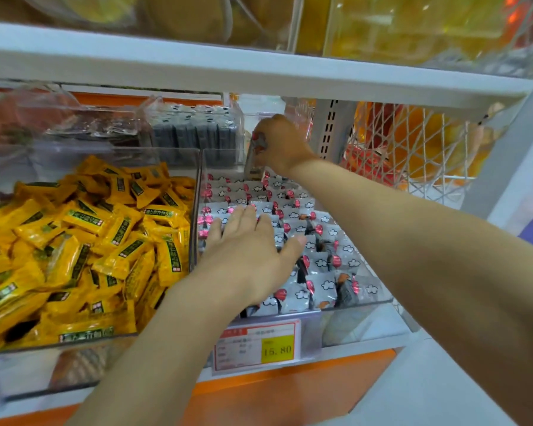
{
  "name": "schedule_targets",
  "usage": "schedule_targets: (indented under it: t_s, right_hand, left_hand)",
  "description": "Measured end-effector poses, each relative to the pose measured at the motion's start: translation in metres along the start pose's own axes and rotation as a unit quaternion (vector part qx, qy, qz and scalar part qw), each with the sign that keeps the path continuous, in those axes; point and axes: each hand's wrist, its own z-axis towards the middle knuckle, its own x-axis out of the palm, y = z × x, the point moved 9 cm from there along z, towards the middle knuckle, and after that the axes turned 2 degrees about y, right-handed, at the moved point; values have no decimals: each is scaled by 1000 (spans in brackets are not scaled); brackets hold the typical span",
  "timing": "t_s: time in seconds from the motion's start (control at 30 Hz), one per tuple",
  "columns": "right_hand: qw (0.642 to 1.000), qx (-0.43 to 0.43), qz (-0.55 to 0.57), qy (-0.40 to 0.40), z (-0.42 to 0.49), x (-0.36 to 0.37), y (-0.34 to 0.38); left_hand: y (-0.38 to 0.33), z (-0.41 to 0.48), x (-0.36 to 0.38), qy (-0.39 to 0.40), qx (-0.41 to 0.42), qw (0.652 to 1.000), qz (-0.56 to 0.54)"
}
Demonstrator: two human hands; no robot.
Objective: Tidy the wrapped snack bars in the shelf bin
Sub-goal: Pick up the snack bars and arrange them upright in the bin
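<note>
Fingers around upright snack bar

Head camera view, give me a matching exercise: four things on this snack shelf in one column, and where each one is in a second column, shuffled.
1 left hand
2 right hand
3 yellow packets
4 price label

A at the front, below the clear bin's rim
B flat on the rows of grey-white bars
C gripping one bar at the bin's back
D heaped in the neighbouring bin

Pairs: 1-B, 2-C, 3-D, 4-A
</note>
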Motion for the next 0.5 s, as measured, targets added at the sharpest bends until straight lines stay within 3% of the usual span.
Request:
schedule_targets:
  t_s: [0.33, 0.5]
  right_hand:
    - [985, -13, -25, 172, -11, 57, -4]
    - [991, 18, 68, 116, -15, 19, -8]
  left_hand:
    - [-2, -3, 0, -8, 4, 1000, 3]
    - [-4, -4, -4, -27, 18, 999, -5]
